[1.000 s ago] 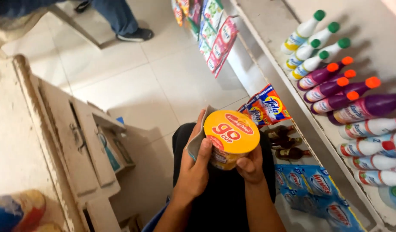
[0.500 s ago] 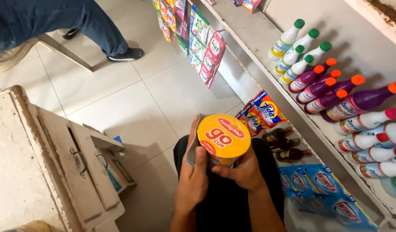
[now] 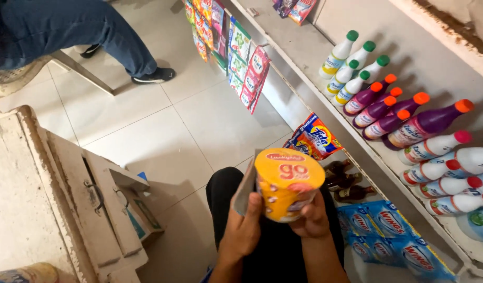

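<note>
A round yellow cup of instant noodles (image 3: 286,184) with an orange-and-yellow lid is held upright in front of me by both hands. My left hand (image 3: 244,225) wraps its left side and also presses a grey piece of cloth (image 3: 243,187) against the cup. My right hand (image 3: 311,216) supports the cup from below on the right. Under my hands is my lap in black trousers (image 3: 275,251).
A white shelf (image 3: 325,89) on the right carries white, purple and pink-capped bottles (image 3: 388,112). Detergent sachets (image 3: 315,137) and blue packets (image 3: 396,238) sit lower down. Hanging sachet strips (image 3: 239,50) line the shelf's edge. A worn wooden counter (image 3: 52,194) stands left. A person in jeans (image 3: 89,31) sits ahead.
The view has swung down and left, so the shelf and bottles appear further right. The cup has tilted slightly, showing more of its yellow side; both hands stay on it.
</note>
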